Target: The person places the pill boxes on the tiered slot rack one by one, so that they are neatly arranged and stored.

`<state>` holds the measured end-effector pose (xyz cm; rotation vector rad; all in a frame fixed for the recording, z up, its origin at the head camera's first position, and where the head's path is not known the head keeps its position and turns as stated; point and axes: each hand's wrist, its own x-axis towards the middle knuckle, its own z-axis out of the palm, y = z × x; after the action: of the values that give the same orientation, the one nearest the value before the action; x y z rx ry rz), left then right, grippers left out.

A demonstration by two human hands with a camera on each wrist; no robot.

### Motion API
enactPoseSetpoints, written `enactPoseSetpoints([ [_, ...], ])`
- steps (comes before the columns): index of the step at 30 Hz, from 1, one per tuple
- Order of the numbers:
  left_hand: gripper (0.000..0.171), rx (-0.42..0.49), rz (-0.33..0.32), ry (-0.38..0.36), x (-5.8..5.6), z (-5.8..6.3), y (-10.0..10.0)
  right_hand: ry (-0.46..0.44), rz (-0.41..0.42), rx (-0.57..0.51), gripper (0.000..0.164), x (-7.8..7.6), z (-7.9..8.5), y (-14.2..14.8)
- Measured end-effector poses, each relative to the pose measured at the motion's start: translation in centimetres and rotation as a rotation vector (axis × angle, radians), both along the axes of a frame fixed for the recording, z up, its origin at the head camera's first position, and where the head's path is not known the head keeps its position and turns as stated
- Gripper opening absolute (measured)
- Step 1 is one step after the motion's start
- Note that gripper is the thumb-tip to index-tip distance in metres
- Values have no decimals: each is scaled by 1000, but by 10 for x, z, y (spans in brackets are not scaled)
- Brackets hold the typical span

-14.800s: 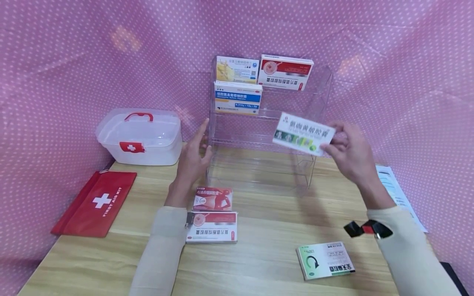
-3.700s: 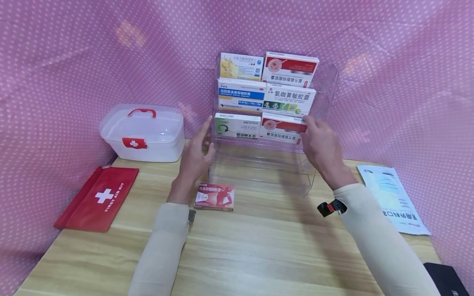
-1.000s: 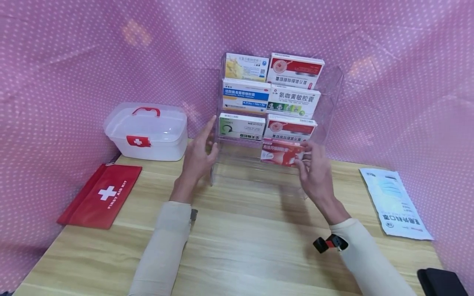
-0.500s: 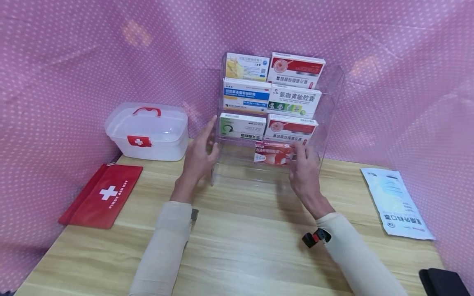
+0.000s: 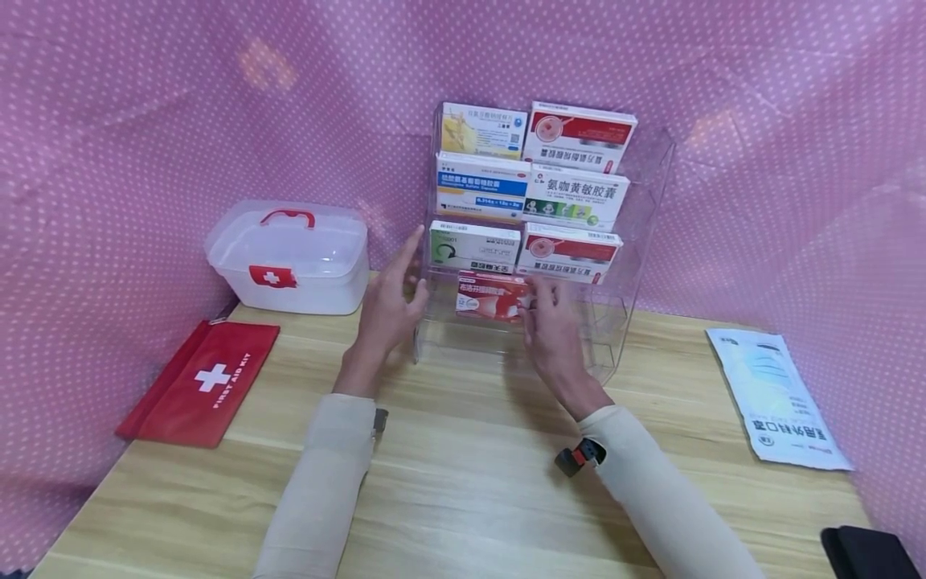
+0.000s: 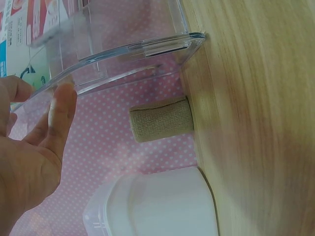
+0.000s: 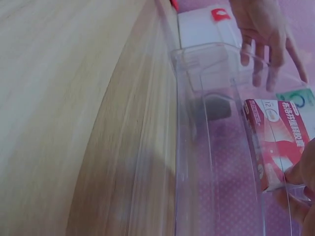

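My right hand (image 5: 555,328) pinches the right end of a red medicine box (image 5: 486,296) between thumb and fingers. The box stands upright at a lower tier of the clear display rack (image 5: 506,347), below a green-and-white medicine box (image 5: 473,246). In the right wrist view, the red box (image 7: 278,135) shows behind the rack's clear front. My left hand (image 5: 389,310) is at the rack's left side, fingers extended. In the left wrist view, its fingertips (image 6: 65,93) are right at the side panel's edge.
Upper tiers hold several medicine boxes, including a blue-and-white one (image 5: 483,186). To the left are a white first-aid case (image 5: 289,261) and a red pouch (image 5: 202,386). A mask packet (image 5: 777,398) and black object (image 5: 868,551) lie right. A tan roll (image 6: 161,119) stands behind the rack.
Several boxes have gone from the table into the rack since the oldest frame. The red box was lifted from the table to the rack, then moved left with my right hand. My left hand stays.
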<state>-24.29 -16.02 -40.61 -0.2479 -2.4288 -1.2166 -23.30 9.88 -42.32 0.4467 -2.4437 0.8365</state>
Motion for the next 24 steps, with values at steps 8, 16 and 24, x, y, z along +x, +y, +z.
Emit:
enactPoseSetpoints([
  [8,86,5,-15,18,0,-1,-1,-26,53,83,60,5,-1,-17],
  [16,87,-13,-12,11,1,-3,-3,-75,77,130,76,10,-3,-27],
  [24,86,-28,-11,8,0,-1,-3,-97,88,166,93,12,-4,-26],
])
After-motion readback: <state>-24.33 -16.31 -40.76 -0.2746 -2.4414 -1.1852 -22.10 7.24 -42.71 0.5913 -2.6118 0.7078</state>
